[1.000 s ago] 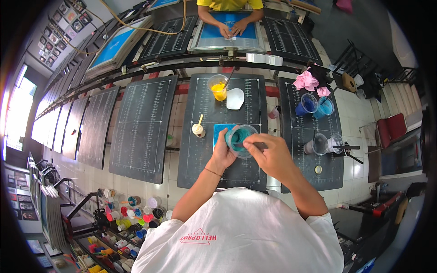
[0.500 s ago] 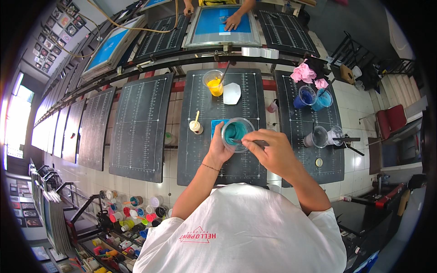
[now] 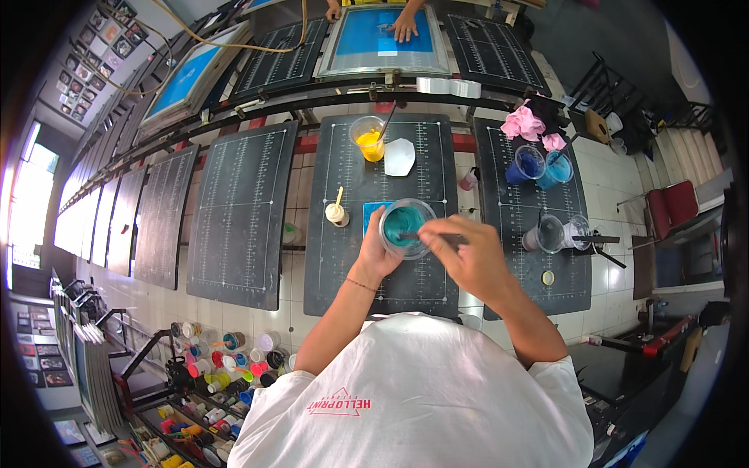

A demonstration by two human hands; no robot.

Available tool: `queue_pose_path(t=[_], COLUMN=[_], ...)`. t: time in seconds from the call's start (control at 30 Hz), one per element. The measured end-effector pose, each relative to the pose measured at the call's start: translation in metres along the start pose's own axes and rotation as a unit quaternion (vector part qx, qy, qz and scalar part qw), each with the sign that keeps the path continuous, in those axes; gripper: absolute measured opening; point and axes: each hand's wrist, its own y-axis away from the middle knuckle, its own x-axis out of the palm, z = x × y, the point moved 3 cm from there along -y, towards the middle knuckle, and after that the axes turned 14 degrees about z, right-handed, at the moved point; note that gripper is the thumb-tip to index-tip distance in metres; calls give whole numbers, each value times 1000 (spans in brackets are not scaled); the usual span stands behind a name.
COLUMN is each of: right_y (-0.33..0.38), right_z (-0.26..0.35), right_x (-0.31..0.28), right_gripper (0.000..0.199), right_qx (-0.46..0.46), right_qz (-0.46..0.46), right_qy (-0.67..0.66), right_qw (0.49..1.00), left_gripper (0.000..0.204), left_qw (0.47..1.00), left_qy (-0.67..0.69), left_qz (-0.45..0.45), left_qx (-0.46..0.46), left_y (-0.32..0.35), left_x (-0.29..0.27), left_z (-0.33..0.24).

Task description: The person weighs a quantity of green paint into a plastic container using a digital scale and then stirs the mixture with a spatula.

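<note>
- Left hand [image 3: 377,253]: fingers curled around the near left side of a clear cup [image 3: 406,227] of teal ink, held above the middle dark board [image 3: 335,257].
- Right hand [image 3: 468,257]: closed around a thin stirring stick [image 3: 425,234] whose tip is in the teal ink.
- Beyond the cup: a blue card [image 3: 372,214], partly hidden by it.
- Far end of the board: a cup of yellow ink [image 3: 368,139].
- Top edge: another person's hand [image 3: 404,27] on a blue screen [image 3: 382,35], arm cut off.

The person wears a white short-sleeved T-shirt [image 3: 421,398] with a red triangular print and a thin bracelet [image 3: 356,284] on the left wrist.
</note>
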Motion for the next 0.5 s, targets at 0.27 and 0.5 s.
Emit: queue_pose_path(t=[0.27, 0.5], right_y=[0, 2], right_z=[7, 33], right_x=[-5, -25], right_gripper=[10, 11], right_qx=[-7, -23], right_qz=[18, 48], right_qy=[-12, 82], right_qw=[1000, 995], left_gripper=[52, 49], left_qw=[1000, 999], left_qy=[-19, -4], left_qz=[17, 52], left_qx=[-15, -2], left_y=[2, 4], left_x=[4, 15], left_z=[-1, -3])
